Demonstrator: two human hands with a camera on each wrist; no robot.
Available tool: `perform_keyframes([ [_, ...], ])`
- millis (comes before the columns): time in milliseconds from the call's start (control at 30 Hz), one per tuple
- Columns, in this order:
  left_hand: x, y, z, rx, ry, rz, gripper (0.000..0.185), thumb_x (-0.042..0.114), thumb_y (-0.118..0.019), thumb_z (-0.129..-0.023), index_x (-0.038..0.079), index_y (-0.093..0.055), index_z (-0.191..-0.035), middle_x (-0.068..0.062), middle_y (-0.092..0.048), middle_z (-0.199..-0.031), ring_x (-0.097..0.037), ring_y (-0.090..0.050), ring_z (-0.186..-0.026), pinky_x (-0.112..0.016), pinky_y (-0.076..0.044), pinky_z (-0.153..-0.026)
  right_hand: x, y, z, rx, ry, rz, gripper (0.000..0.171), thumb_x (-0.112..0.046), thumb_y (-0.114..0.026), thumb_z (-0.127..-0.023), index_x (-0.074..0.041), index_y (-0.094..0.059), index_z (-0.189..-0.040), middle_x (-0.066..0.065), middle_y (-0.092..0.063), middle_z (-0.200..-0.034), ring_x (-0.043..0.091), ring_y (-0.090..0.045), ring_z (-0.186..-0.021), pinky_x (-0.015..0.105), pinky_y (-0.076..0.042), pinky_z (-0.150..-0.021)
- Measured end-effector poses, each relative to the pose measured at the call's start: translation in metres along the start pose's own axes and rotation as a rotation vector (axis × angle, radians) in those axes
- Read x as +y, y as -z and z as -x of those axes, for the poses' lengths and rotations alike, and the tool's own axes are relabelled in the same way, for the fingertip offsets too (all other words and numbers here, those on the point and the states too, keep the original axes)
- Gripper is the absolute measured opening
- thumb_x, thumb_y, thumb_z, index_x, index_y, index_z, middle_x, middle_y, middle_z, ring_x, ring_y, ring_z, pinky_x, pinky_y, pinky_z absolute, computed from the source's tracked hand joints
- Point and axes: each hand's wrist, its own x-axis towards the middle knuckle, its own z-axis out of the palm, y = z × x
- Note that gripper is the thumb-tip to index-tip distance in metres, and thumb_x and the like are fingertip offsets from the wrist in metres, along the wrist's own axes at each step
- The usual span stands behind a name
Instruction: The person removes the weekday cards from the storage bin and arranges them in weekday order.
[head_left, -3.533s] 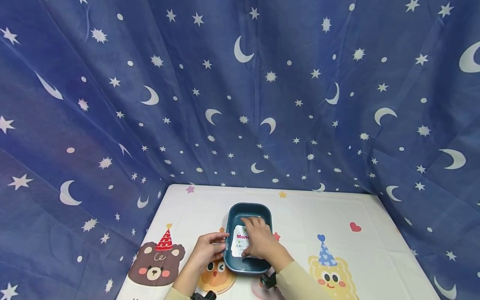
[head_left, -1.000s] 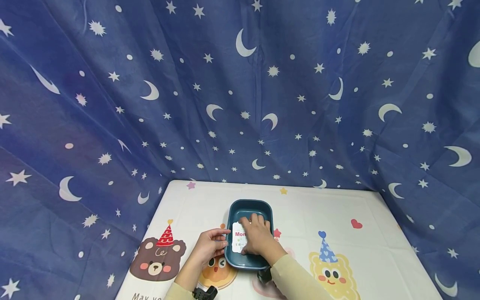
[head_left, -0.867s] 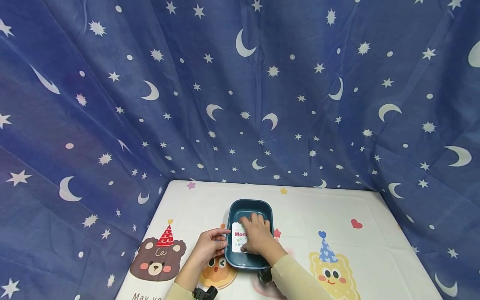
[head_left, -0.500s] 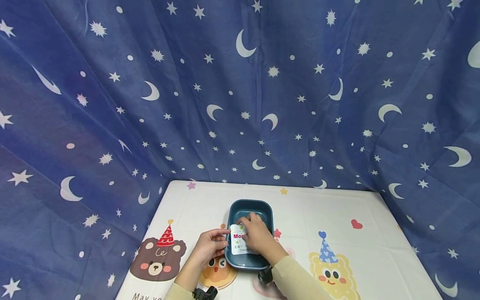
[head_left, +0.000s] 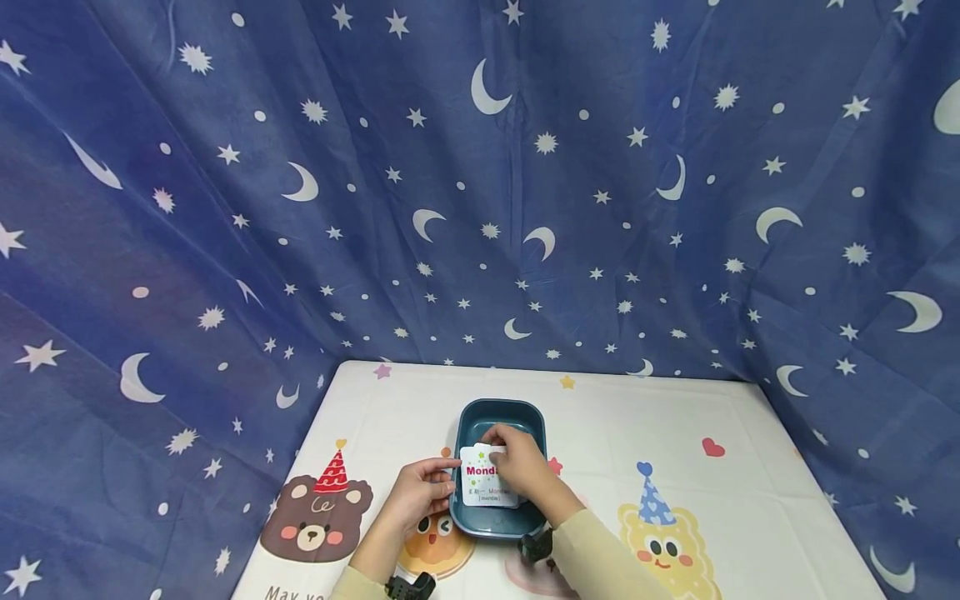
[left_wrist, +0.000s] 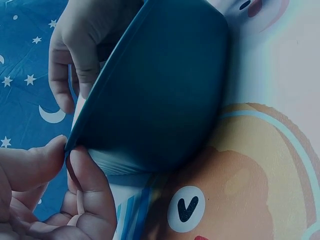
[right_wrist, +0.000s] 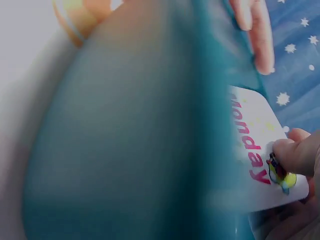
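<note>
dark teal plastic, a rounded rectangular tray (head_left: pixel 468 423) sits mid-table on the white cartoon-printed tablecloth (head_left: pixel 637 425) in the head view. the left hand (head_left: pixel 420 489) pinches its left rim; the right hand (head_left: pixel 520 467) pinches a white flashcard with red "monday" lettering (head_left: pixel 480 483), held tilted just above the tray's inside. blue star-and-moon fabric (head_left: pixel 480 183) hangs behind.

in the left wrist view, the thumb and forefinger of the left hand (left_wrist: pixel 60 170) are pressed together on the tray (left_wrist: pixel 165 95) edge.

in the right wrist view, blurred, the fingers (right_wrist: pixel 295 155) of the right hand are curled on the flashcard (right_wrist: pixel 260 155) beside the tray (right_wrist: pixel 125 140) wall.
</note>
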Motion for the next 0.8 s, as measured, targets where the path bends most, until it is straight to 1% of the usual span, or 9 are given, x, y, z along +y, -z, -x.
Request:
perform_keyframes([
  [100,0.000,0.000,0.000,-0.002,0.000,0.009,0.043,-0.008,-0.072,-0.094,-0.002,-0.070,-0.137,0.000,-0.060,-0.091,-0.011,-0.059,-0.069,-0.025,-0.059,-0.066,-0.001,0.005,0.000,0.026,0.000,-0.055,0.022,-0.002,-0.074,-0.097,-0.016,-0.072,-0.113,-0.001,-0.072,-0.104,0.016,-0.064,-0.099,0.046,-0.059,-0.096],
  [300,0.000,0.000,0.000,-0.007,0.006,0.019,0.043,-0.007,-0.073,-0.094,-0.001,-0.070,-0.137,0.000,-0.060,-0.090,-0.010,-0.059,-0.067,-0.024,-0.059,-0.064,-0.003,0.015,0.001,0.086,-0.026,-0.143,0.018,-0.004,-0.079,-0.094,-0.018,-0.072,-0.104,-0.004,-0.071,-0.097,0.017,-0.066,-0.100,0.050,-0.057,-0.098],
  [367,0.000,0.000,0.000,-0.006,0.009,0.016,0.043,-0.005,-0.074,-0.094,0.000,-0.071,-0.137,0.000,-0.061,-0.091,-0.010,-0.060,-0.068,-0.024,-0.059,-0.065,-0.003,0.016,0.001,0.116,-0.042,-0.179,0.017,-0.005,-0.080,-0.093,-0.018,-0.073,-0.101,-0.003,-0.072,-0.096,0.017,-0.065,-0.098,0.046,-0.057,-0.095],
  [500,0.000,-0.001,-0.001,0.000,0.014,0.010,0.044,-0.005,-0.076,-0.093,0.000,-0.071,-0.136,-0.001,-0.062,-0.091,-0.010,-0.060,-0.068,-0.023,-0.059,-0.064,0.000,0.019,0.000,0.160,-0.070,-0.240,0.015,-0.005,-0.082,-0.092,-0.017,-0.075,-0.099,-0.001,-0.073,-0.095,0.016,-0.063,-0.090,0.032,-0.055,-0.082],
  [567,0.000,-0.001,-0.001,0.002,0.013,0.009,0.044,-0.005,-0.076,-0.092,0.000,-0.071,-0.136,-0.001,-0.062,-0.091,-0.010,-0.060,-0.068,-0.024,-0.058,-0.063,0.001,0.020,0.000,0.172,-0.085,-0.265,0.015,-0.005,-0.082,-0.091,-0.017,-0.075,-0.098,-0.001,-0.073,-0.094,0.015,-0.063,-0.088,0.027,-0.053,-0.078],
  [667,0.000,-0.001,0.000,0.004,0.003,0.010,0.044,-0.006,-0.076,-0.093,-0.002,-0.070,-0.136,-0.001,-0.061,-0.091,-0.010,-0.060,-0.068,-0.023,-0.058,-0.063,0.003,0.024,-0.001,0.186,-0.081,-0.299,0.015,-0.004,-0.083,-0.090,-0.014,-0.076,-0.098,0.001,-0.073,-0.094,0.015,-0.063,-0.088,0.027,-0.052,-0.078],
  [800,0.000,-0.001,-0.001,0.005,0.002,0.011,0.043,-0.007,-0.074,-0.094,-0.001,-0.070,-0.136,0.000,-0.061,-0.091,-0.010,-0.060,-0.069,-0.023,-0.058,-0.063,0.007,0.030,-0.001,0.198,-0.074,-0.323,0.014,-0.004,-0.083,-0.089,-0.012,-0.076,-0.098,0.001,-0.074,-0.094,0.014,-0.065,-0.089,0.028,-0.053,-0.082],
])
